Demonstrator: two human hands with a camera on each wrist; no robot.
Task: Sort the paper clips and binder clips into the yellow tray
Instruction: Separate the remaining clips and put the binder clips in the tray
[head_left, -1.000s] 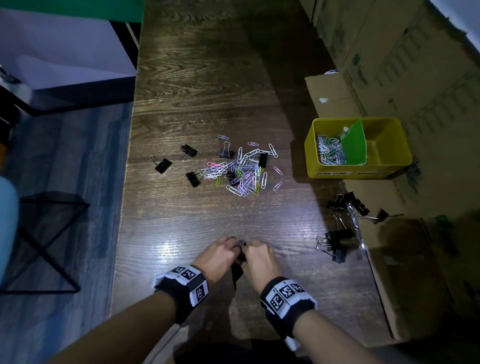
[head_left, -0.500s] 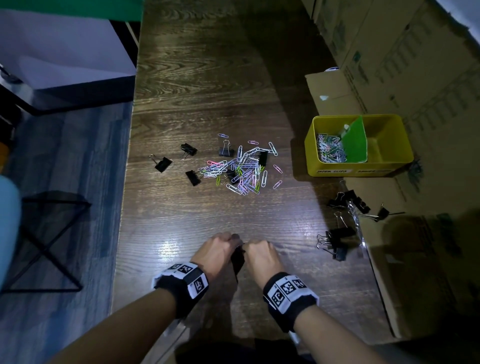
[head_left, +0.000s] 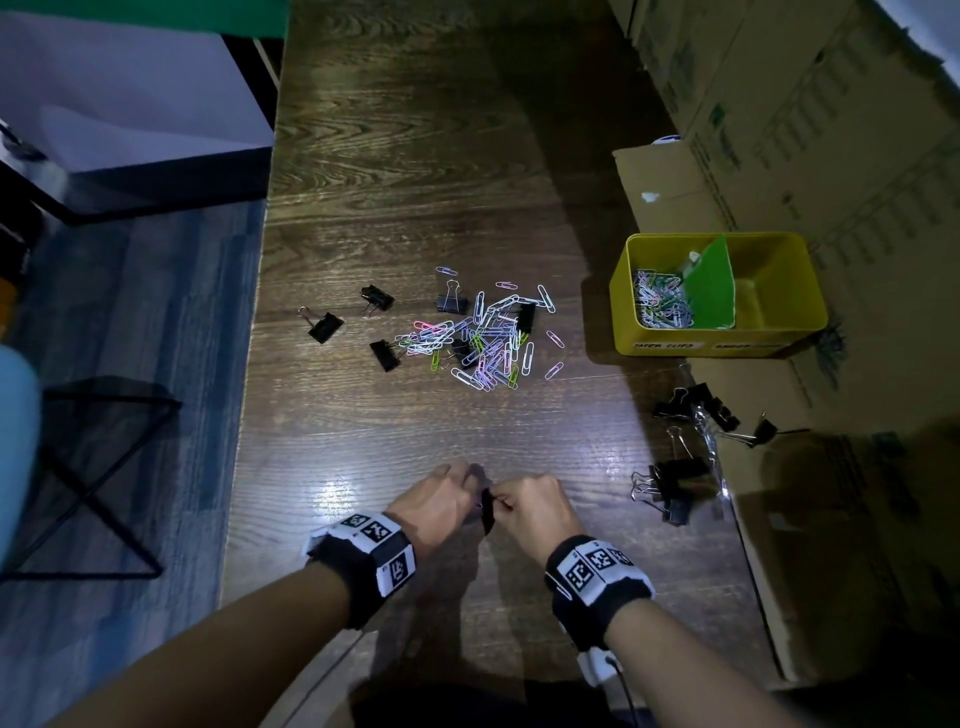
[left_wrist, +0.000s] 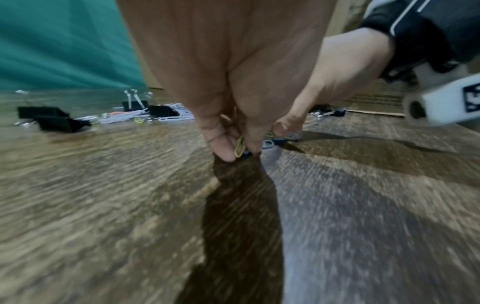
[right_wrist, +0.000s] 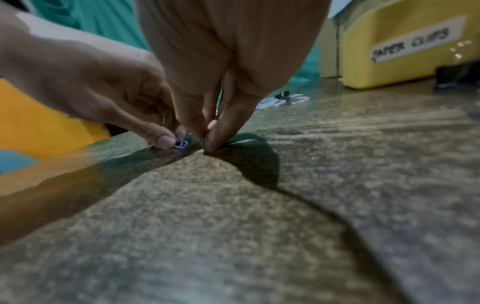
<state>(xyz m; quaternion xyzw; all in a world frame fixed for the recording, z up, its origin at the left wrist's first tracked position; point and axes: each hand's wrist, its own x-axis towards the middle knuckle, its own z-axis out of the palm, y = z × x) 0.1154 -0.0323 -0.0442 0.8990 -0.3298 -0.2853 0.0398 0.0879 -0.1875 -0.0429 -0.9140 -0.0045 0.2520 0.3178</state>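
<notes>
My two hands meet low over the near edge of a dark wooden table (head_left: 395, 426), fingertips down at the surface. My left hand (head_left: 441, 501) pinches a yellow paper clip (left_wrist: 239, 146) between thumb and fingers, with something blue just beneath it. My right hand (head_left: 535, 506) has thumb and forefinger pressed together on a small dark piece at the tabletop; it is too blurred in the wrist views for me to tell what it is. A small blue clip (right_wrist: 181, 144) lies on the wood right by my left fingertips. Both wrists wear black bands (head_left: 371, 564) printed with white square markers.

Off to my right, near the table's edge, sits a cluster of black binder clips (head_left: 670, 491) with silver handles, and a second cluster (head_left: 701, 408) lies a little farther on.

Farther out, in the middle of the table, is a loose pile of paper clips (head_left: 483, 338) in white, pink, purple and green, with some black binder clips mixed in. More loose binder clips (head_left: 326, 326) lie scattered to the left of the pile.

Beyond that, on the right, stands the yellow tray (head_left: 628, 312), split by a green divider (head_left: 711, 291). Its left compartment holds paper clips. A label on the front reads "paper clips". Cardboard boxes (head_left: 779, 130) rise behind and beside the tray.
</notes>
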